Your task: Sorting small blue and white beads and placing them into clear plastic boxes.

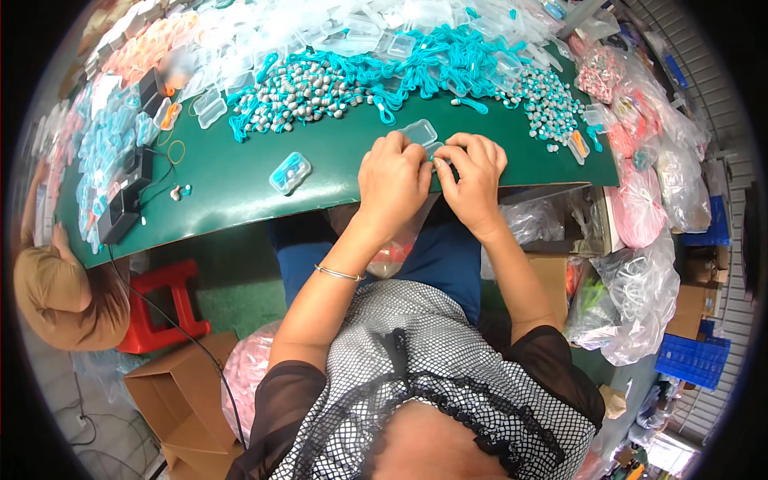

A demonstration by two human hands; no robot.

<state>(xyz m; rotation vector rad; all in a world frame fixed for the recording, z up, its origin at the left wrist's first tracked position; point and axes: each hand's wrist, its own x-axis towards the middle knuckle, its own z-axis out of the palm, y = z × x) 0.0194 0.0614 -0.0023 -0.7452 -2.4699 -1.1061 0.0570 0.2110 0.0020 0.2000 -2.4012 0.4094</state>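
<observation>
Both hands meet over the near edge of the green table. My left hand (392,178) is closed, its fingertips and thumb pressed together. My right hand (472,176) is closed in a pinch right beside it. Whatever they hold between the fingertips is tiny and mostly hidden; a bit of teal shows there. Just behind the fingers lies an open clear plastic case (419,132), partly covered by my left hand. Left of my hands, a clear case (290,173) with teal cord inside rests on the table.
Piles of small teal-and-grey pieces (300,92) and bundled teal cords (444,64) line the table (232,184), with clear cases (344,32) behind. Black boxes (120,212) stand left, near a co-worker's arm (64,244). Bagged goods (640,208) crowd the right; a red stool (164,308) stands below.
</observation>
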